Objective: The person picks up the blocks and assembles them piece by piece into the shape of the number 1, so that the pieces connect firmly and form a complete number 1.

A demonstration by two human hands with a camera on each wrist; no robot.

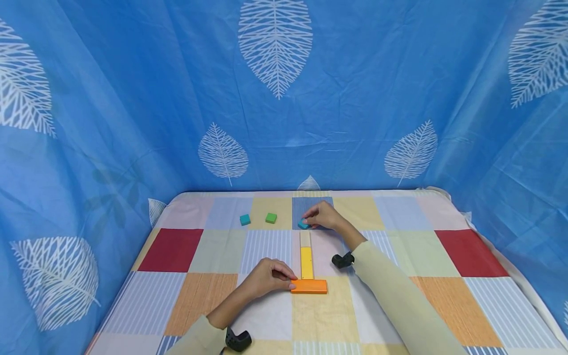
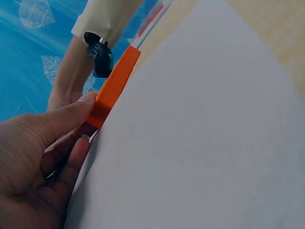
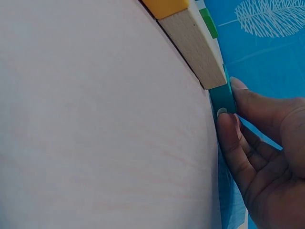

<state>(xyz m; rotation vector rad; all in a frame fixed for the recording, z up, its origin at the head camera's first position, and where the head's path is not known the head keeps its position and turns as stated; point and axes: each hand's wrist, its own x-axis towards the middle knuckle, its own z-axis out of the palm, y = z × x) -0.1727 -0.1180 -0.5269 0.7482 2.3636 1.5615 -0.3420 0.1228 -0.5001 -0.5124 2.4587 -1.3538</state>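
Observation:
An orange rectangular block (image 1: pixel 312 286) lies crosswise near the middle of the cloth. My left hand (image 1: pixel 266 278) pinches its left end; in the left wrist view the thumb lies against the orange block (image 2: pixel 116 86). Running away from it is a yellow block (image 1: pixel 306 262), followed by a plain wooden block (image 1: pixel 305 239). Beyond that, my right hand (image 1: pixel 324 216) pinches a small teal block (image 1: pixel 302 225) between thumb and fingers. The right wrist view has this teal block (image 3: pixel 221 98) right at the far end of the plain wooden block (image 3: pixel 195 50).
Off to the left at the back sit a green block (image 1: pixel 271 218) and another teal block (image 1: pixel 245 220). A patchwork cloth (image 1: pixel 213 251) covers the table. Blue curtains (image 1: pixel 346 123) with white leaf prints hang behind and on both sides.

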